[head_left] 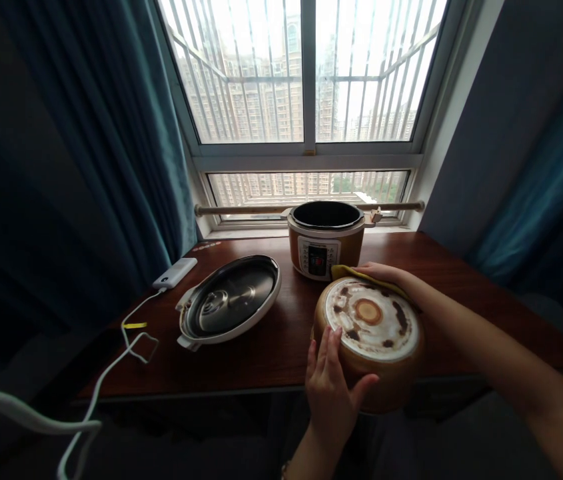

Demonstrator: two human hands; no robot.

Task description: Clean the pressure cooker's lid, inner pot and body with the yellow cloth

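An inner cooking pot (368, 327) is held upside down near the table's front edge, its stained, scorched bottom facing up. My left hand (331, 383) grips its near side, fingers laid on the base and thumb round the wall. At the pot's far rim my right hand (388, 275) presses a yellow cloth (348, 272) against it. Behind them stands the open electric pressure cooker body (324, 240) with its control panel facing me. The cooker's lid (231, 303) lies upside down on the table to the left.
The dark wooden table (271, 347) runs under a barred window (306, 100) flanked by blue curtains. A white power bank (175, 272) lies at the left with a white cable (111, 367) trailing off the front edge. A rail crosses behind the cooker.
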